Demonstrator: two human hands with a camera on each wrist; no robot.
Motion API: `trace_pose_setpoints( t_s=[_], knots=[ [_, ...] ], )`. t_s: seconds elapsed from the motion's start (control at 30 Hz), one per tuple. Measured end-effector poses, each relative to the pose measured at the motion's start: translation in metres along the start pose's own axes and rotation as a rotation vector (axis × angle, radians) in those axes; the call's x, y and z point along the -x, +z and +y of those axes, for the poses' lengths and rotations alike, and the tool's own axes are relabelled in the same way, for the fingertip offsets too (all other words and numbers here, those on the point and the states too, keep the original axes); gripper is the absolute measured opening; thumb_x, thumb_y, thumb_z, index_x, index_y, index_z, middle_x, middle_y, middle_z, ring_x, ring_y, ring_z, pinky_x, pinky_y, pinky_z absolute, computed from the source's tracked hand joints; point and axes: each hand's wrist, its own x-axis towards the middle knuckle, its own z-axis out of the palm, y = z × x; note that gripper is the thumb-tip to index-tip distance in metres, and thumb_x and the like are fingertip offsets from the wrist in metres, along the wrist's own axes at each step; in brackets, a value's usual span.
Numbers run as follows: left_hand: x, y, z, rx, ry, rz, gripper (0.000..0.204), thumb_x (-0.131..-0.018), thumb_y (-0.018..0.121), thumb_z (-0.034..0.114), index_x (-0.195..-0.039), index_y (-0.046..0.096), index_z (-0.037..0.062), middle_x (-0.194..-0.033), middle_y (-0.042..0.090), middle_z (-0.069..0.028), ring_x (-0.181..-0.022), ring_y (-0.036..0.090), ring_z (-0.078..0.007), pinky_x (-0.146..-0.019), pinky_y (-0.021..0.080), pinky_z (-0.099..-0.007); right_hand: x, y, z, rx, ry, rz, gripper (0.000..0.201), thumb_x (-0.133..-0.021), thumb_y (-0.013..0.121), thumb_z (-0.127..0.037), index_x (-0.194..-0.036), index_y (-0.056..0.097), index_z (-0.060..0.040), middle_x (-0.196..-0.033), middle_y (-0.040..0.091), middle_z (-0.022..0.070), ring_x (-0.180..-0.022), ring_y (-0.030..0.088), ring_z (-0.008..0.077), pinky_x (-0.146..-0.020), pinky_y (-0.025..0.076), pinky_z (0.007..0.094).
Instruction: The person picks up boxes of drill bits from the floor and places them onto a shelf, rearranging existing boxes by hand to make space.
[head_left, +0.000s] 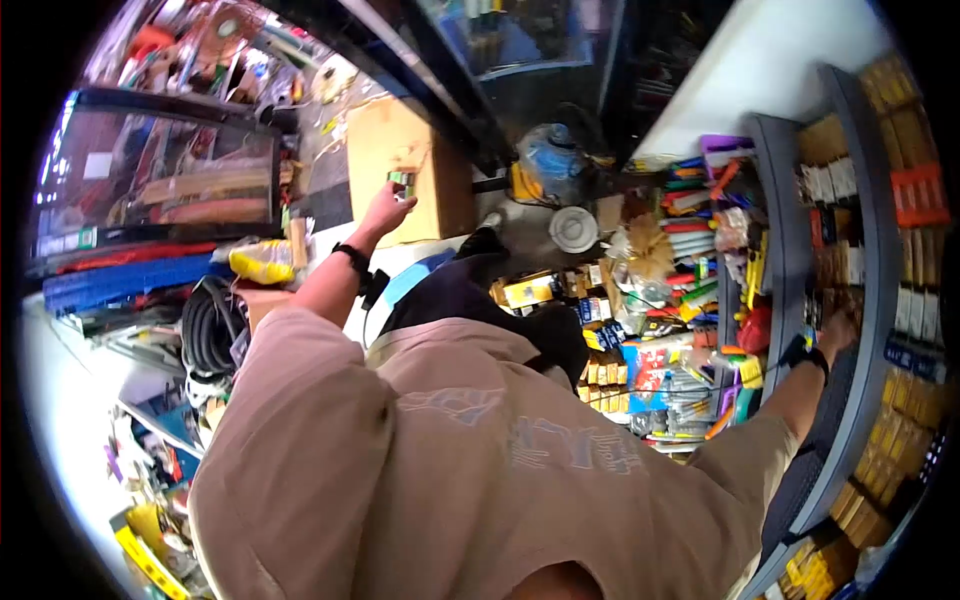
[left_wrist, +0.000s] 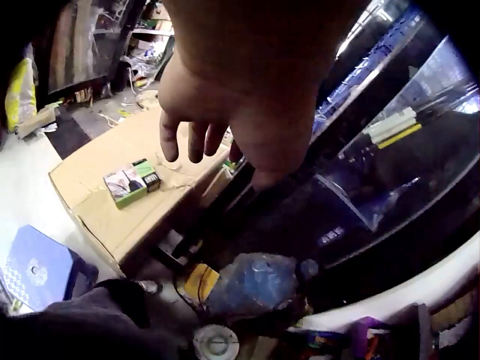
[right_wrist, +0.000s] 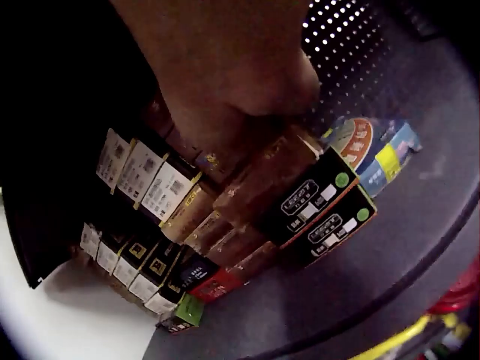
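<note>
My left hand [head_left: 385,208] reaches forward over a large cardboard box [left_wrist: 90,161]. Its fingers hang loosely in the left wrist view, with nothing between them. Small green, black and white boxes [left_wrist: 131,186] lie side by side on the cardboard, apart from those fingers. Out to the right, my right hand [head_left: 838,330] is inside a grey shelf unit, among stacked small boxes. In the right wrist view it is over brown boxes [right_wrist: 262,180], beside black boxes [right_wrist: 319,206] with green dots. Its fingertips are hidden there, so I cannot tell whether they grip one.
White-ended boxes [right_wrist: 142,176] stand in rows on the shelf, with a blue packet [right_wrist: 386,154] beside them. Colourful hand tools [head_left: 690,240] crowd the floor by the shelf posts. A blue water bottle [head_left: 550,155] and a blue stool [left_wrist: 37,266] stand near the cardboard box.
</note>
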Motion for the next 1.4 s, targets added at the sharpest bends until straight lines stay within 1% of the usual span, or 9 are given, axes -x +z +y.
trace_pose_setpoints(
  t_s=[0.1,0.2,0.3,0.33,0.4,0.63,0.9,1.13,1.4],
  knots=[
    [-0.012,-0.004,-0.035,-0.133,-0.019,0.079,0.053,-0.082,0.076,0.030,-0.116,0.063,-0.0076,-0.104,0.072,-0.0284,-0.103,0.071,-0.0391,-0.089,0.056,-0.0429,0.040,0.053,0.022,-1.707,-0.167,-0.161,0.058,-0.108,0.044,-0.044,-0.143,0.049,0.0032,-0.140,0.057,0.0207,-0.131,0.054,0.0363,-0.104,0.047,0.0408],
    [-0.022,-0.003,-0.068,-0.088,-0.146,0.085,0.049,-0.075,0.079,0.028,-0.105,0.066,-0.0092,-0.096,0.073,-0.0288,-0.095,0.073,-0.0406,-0.083,0.057,-0.0445,0.099,0.136,0.153,-3.121,0.534,-1.736,0.065,-0.103,0.055,-0.049,-0.131,0.057,0.0088,-0.132,0.062,0.0266,-0.126,0.059,0.0396,-0.104,0.049,0.0412],
    [-0.052,0.011,-0.103,-0.021,-0.204,0.061,0.059,-0.070,0.082,0.023,-0.112,0.061,-0.0120,-0.100,0.072,-0.0295,-0.099,0.071,-0.0428,-0.086,0.057,-0.0447,0.167,0.110,0.231,-3.039,0.360,-0.450,0.058,-0.097,0.070,-0.032,-0.133,0.050,0.0089,-0.128,0.062,0.0266,-0.122,0.060,0.0339,-0.105,0.047,0.0422],
    [-0.073,0.032,-0.128,-0.014,-0.192,0.080,0.064,-0.069,0.083,0.024,-0.117,0.058,-0.0113,-0.103,0.071,-0.0295,-0.102,0.070,-0.0429,-0.088,0.057,-0.0448,0.199,0.114,0.267,-3.613,1.033,-0.328,0.057,-0.095,0.073,-0.027,-0.133,0.048,0.0086,-0.126,0.063,0.0244,-0.120,0.061,0.0312,-0.103,0.049,0.0416],
    [-0.109,0.063,-0.146,0.002,-0.134,0.143,0.069,-0.066,0.090,0.023,-0.116,0.053,-0.0061,-0.114,0.066,-0.0273,-0.109,0.066,-0.0417,-0.095,0.053,-0.0433,0.238,0.126,0.301,-4.142,0.404,-0.105,0.055,-0.096,0.072,-0.017,-0.141,0.045,0.0016,-0.130,0.064,0.0181,-0.120,0.062,0.0288,-0.100,0.050,0.0406],
    [-0.168,0.109,-0.173,-0.129,-0.396,0.004,0.125,-0.073,0.092,0.036,-0.164,0.006,0.0341,-0.167,0.010,-0.0298,-0.145,0.031,-0.0562,-0.112,0.042,-0.0606,0.308,0.224,0.396,-3.763,-0.437,-0.370,0.048,-0.098,0.065,-0.017,-0.140,0.048,-0.0016,-0.116,0.069,0.0142,-0.109,0.067,0.0243,-0.094,0.052,0.0354],
    [-0.191,0.081,-0.184,-0.265,-0.271,-0.167,0.108,-0.067,0.095,0.033,-0.154,0.032,0.0344,-0.133,0.048,-0.0222,-0.115,0.062,-0.0442,-0.092,0.055,-0.0565,0.320,0.245,0.492,-3.889,-0.905,-0.054,0.053,-0.097,0.068,-0.015,-0.143,0.045,-0.0002,-0.124,0.067,0.0157,-0.112,0.067,0.0233,-0.094,0.053,0.0358],
    [-0.135,-0.007,-0.107,0.272,0.579,-0.314,0.103,-0.061,0.094,0.015,-0.149,0.041,0.0221,-0.132,0.048,-0.0194,-0.123,0.055,-0.0387,-0.091,0.056,-0.0460,0.317,0.351,0.597,-3.954,-1.194,0.251,0.053,-0.098,0.068,-0.014,-0.145,0.045,-0.0022,-0.129,0.063,0.0155,-0.114,0.066,0.0243,-0.098,0.053,0.0375],
    [0.012,-0.157,0.163,0.539,1.438,-0.471,0.093,-0.054,0.097,0.017,-0.137,0.057,0.0120,-0.147,0.040,-0.0197,-0.133,0.047,-0.0398,-0.107,0.045,-0.0455,0.360,0.461,0.663,-3.945,-1.910,1.500,0.109,-0.084,0.085,-0.018,-0.164,0.012,-0.0125,-0.164,0.028,0.0148,-0.140,0.048,0.0332,-0.104,0.050,0.0430]
  ],
)
